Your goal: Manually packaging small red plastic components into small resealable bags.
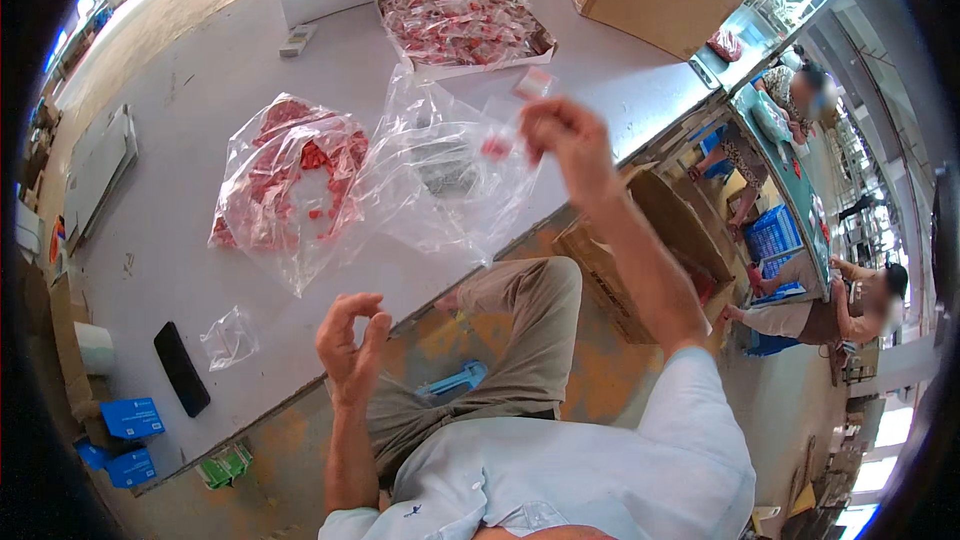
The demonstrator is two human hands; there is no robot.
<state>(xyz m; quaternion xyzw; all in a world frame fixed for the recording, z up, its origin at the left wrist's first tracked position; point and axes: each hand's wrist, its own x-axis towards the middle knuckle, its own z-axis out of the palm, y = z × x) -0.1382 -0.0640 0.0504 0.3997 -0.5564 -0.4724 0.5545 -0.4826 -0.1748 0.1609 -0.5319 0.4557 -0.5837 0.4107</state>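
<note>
Looking down in the head view, we find the opened clear bag of red pieces (pixel 270 170) on the white table (pixel 170 240), and from it we place everything else. Well to its right, beyond the neighbouring clear bag with greyish contents (pixel 445 178), the right hand (pixel 535 135) is raised with its fingers bunched; it is blurred, so we cannot tell whether they pinch anything. Just beside those fingertips, on the side toward the red-piece bag, we see a small pinkish-red item (pixel 494 147), also too blurred for us to say whether it is held or free. The left hand (pixel 352 345) is below and slightly right of the red-piece bag, near the table edge, its thumb and forefinger curled but spread apart, with nothing visible between them. Above and right of that bag, the shallow tray (pixel 470 70) carries a heap of small clear packets with red contents (pixel 455 20), and a single small packet (pixel 535 83) lies apart from the heap, near the tray's lower right corner. We judge the work well under way: many packets seem finished, while plenty of red pieces in the bag remain loose. How many are left, we cannot count.
</note>
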